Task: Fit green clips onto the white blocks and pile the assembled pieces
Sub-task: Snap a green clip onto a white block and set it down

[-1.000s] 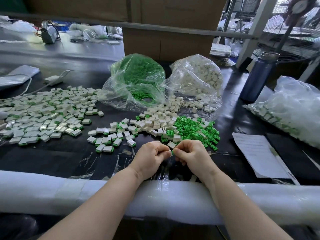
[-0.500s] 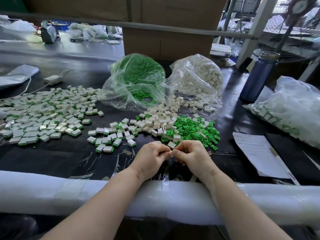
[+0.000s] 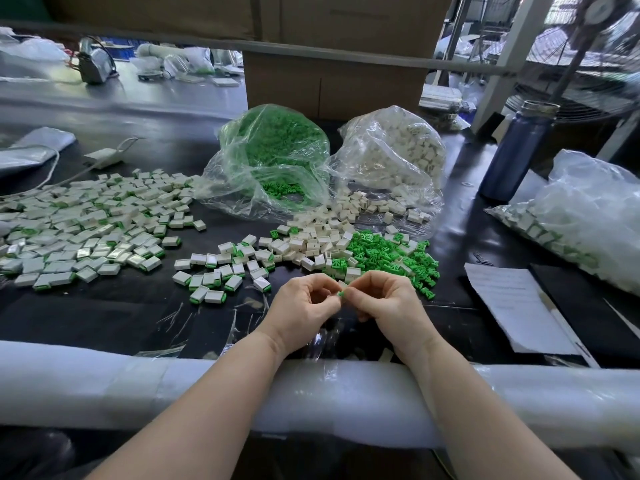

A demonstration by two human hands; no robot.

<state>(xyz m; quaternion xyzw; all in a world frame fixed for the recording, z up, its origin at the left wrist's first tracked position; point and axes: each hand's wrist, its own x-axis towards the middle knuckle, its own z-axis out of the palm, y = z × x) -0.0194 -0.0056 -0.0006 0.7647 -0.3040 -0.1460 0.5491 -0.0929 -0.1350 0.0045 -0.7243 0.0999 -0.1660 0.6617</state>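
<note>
My left hand (image 3: 304,310) and my right hand (image 3: 388,303) meet fingertip to fingertip above the near table edge, pinching one small piece between them. Only its green clip (image 3: 341,294) shows; the white block is hidden by my fingers. Just beyond lie loose green clips (image 3: 384,252) and loose white blocks (image 3: 318,237). A small group of assembled pieces (image 3: 221,271) sits left of my hands, and a large spread of assembled pieces (image 3: 86,223) covers the far left.
A clear bag of green clips (image 3: 277,157) and a clear bag of white blocks (image 3: 398,154) stand behind. A blue bottle (image 3: 519,150), a paper sheet (image 3: 516,303) and another bag (image 3: 588,220) lie right. White foam padding (image 3: 138,386) lines the near edge.
Both hands stay together at the same spot. The fingers have shifted slightly, and the green end of the pinched piece shows a little more between them.
</note>
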